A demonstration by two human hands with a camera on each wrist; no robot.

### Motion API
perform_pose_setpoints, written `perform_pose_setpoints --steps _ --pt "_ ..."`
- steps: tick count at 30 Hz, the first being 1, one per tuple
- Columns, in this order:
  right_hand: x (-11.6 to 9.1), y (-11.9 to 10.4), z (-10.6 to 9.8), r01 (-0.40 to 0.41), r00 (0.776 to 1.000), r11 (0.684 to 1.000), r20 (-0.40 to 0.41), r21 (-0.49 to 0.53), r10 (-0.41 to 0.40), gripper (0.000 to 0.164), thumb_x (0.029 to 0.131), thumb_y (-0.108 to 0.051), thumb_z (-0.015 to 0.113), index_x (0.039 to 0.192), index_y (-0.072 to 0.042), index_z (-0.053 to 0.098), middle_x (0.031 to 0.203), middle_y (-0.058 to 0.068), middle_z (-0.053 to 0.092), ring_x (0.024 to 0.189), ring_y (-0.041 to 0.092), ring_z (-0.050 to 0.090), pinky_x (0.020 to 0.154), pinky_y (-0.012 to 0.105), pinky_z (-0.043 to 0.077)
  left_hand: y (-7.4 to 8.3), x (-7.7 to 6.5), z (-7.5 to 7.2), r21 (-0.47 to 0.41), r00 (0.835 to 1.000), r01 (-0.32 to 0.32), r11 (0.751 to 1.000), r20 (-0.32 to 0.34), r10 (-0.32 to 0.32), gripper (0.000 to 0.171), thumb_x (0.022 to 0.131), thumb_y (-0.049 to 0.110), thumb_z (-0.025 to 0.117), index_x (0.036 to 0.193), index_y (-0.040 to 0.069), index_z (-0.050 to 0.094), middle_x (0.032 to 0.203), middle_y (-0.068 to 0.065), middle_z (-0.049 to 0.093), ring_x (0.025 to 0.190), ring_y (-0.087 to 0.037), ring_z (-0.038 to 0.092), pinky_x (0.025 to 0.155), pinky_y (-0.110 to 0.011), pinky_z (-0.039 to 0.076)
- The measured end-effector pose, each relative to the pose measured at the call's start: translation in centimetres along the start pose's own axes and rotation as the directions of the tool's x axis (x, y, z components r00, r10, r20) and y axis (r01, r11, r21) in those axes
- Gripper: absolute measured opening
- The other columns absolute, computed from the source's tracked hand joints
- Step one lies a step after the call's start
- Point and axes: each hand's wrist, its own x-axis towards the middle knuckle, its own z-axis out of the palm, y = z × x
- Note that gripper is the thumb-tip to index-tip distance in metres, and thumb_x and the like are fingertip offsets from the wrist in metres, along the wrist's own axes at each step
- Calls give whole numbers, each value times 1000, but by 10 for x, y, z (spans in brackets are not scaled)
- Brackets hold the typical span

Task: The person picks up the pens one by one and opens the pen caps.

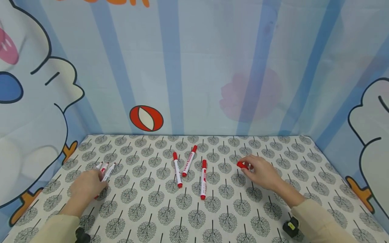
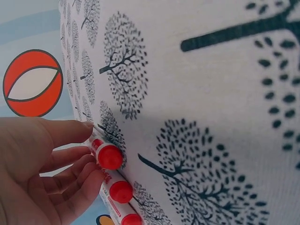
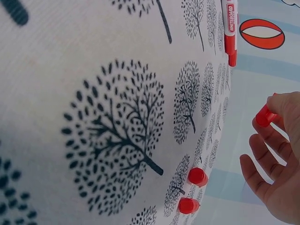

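At the left, my left hand (image 1: pixel 87 185) holds a whiteboard marker (image 2: pixel 109 156) by its barrel, between thumb and fingers. The marker has a white body, a red end and no cap on its tip. Two more uncapped markers lie right beside it, one in the middle (image 2: pixel 120 191) and one at the outside (image 2: pixel 130 219). On the right, my right hand (image 1: pixel 260 171) pinches a red cap (image 3: pixel 266 116) between thumb and index finger, the other fingers spread loosely. Two red caps, one upper (image 3: pixel 198 176) and one lower (image 3: pixel 189 206), stand on the cloth near that hand.
Three capped whiteboard markers, a left one (image 1: pixel 177 169), a middle one (image 1: pixel 189 161) and a right one (image 1: pixel 203 179), lie between the hands. A tree-patterned cloth (image 1: pixel 146 216) covers the table. Printed fabric walls (image 1: pixel 200 67) enclose its back and sides.
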Motion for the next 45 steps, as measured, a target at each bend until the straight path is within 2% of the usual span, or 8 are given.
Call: perform_pose_setpoints --steps 4,8,17,23,30,36,39,45 --pt "0 -1 0 -2 1000 1000 -3 -5 2 24 80 -12 68 104 -10 64 85 -6 61 72 5 53 62 19 47 1 0 -2 2 1000 0 1000 -30 1 16 80 16 64 83 1 59 60 -4 54 46 -17 48 39 -28 36" --pt "0 -1 0 -9 1000 1000 -3 -4 9 23 81 -11 67 103 -12 64 86 -6 61 73 5 53 62 20 47 4 1 -4 -24 999 -4 1000 -51 3 25 81 16 63 98 -3 59 61 -4 56 45 -16 49 39 -29 37" --pt "0 -3 -3 -22 1000 1000 3 8 22 23 82 -10 66 105 -11 64 93 -2 63 74 6 55 63 20 47 24 5 -11 9 992 -90 996 -86 91 30 84 20 62 105 -1 60 88 -16 64 50 -16 52 41 -31 40" --pt "-1 0 -9 -59 998 998 2 2 59 19 83 -11 65 102 -11 64 83 -4 62 67 5 52 56 20 43 42 8 -16 34 975 -167 985 -140 170 23 82 21 63 96 3 63 86 -13 65 56 -17 53 43 -29 40" --pt "0 3 -14 -87 996 996 -3 -7 87 21 82 -10 64 103 -7 62 82 0 64 68 7 55 54 19 44 60 9 -21 26 967 -214 977 -133 215 29 82 22 65 105 3 64 100 -17 65 71 -24 60 50 -34 46" --pt "1 6 -16 -133 991 991 1 1 133 24 82 -10 64 105 -5 62 86 3 65 70 11 57 54 20 45 74 10 -24 16 944 -296 955 -145 295 26 83 20 65 104 4 64 104 -18 65 71 -24 62 52 -35 48" --pt "1 7 -18 -129 992 992 -17 -9 129 22 81 -10 65 103 -6 63 87 3 65 71 12 58 56 21 46 79 11 -22 20 927 -338 941 -167 337 25 82 19 65 102 4 65 102 -17 66 74 -26 62 54 -36 48" --pt "-1 10 -26 -127 992 992 -27 -24 126 21 82 -9 63 102 -3 62 88 6 64 72 15 58 59 26 48 92 14 -12 29 915 -368 929 -165 368 23 81 18 67 101 6 65 100 -14 65 77 -26 62 60 -39 49"
